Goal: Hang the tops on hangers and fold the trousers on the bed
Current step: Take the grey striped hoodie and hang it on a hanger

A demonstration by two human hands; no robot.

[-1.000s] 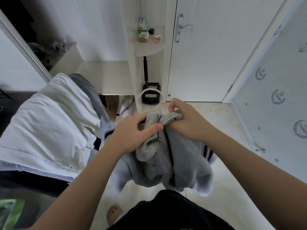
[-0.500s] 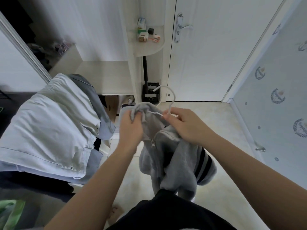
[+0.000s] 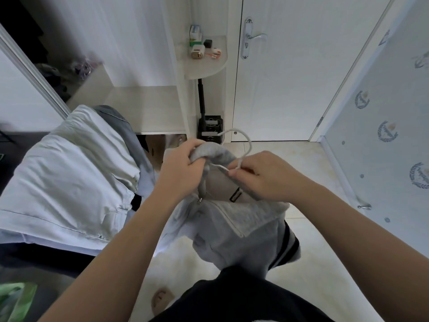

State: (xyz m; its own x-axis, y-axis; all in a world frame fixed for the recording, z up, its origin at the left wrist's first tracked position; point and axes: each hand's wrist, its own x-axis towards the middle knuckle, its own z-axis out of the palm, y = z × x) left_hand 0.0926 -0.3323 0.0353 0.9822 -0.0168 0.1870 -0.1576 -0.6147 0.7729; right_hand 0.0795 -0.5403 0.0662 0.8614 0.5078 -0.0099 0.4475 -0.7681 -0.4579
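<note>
We are in the hanging step. The grey top (image 3: 243,226) hangs in the air at the middle of view and spills toward 5 o'clock, its zip open and its neck held up by both hands, which are close together. Our left hand (image 3: 183,166) grips a bunched fold of the collar, fingers curled round the cloth. Our right hand (image 3: 264,177), just beside it toward 3 o'clock, pinches the white hanger (image 3: 247,141) at the base of its hook, which curves up toward 12 o'clock above the collar. One hanger arm runs from the pinch into the cloth under the left hand, so we judge that shoulder is being seated. The right hand hides the other arm, so we cannot tell how it sits. Next we would need to draw the collar evenly over both arms and let the top drop straight. The pale trousers (image 3: 69,173) lie at 9 o'clock on the bed (image 3: 34,261), apparently folded.
</note>
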